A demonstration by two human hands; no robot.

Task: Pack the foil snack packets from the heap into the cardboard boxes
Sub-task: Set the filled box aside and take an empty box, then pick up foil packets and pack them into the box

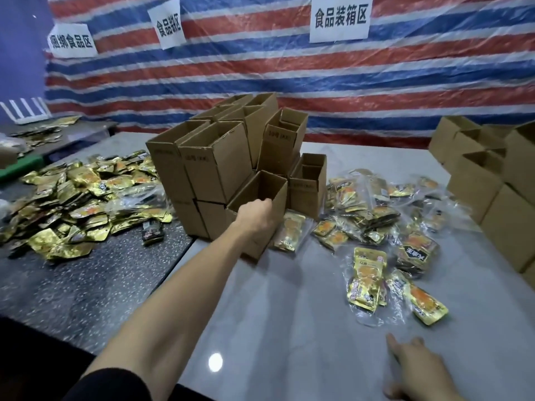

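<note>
All packing appears outstanding: left hand [256,211] grips the front cardboard box [278,202] rim, right hand [417,369] spreads open over the tabletop [289,314], and the foil packet heap [373,209] lies beside the box

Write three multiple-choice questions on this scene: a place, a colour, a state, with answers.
1. Where does the loose heap of foil packets lie?
A. inside the boxes
B. on the dark speckled table, left of the box stack
C. on the floor
2. What colour are the packets mainly?
A. gold
B. green
C. white
3. How is the box that the left hand grips?
A. taped shut
B. flattened
C. open at the top
Answers: 1 B, the heap spreads over the dark top; 2 A, the foil shines gold; 3 C, the hand curls over its open rim.
</note>
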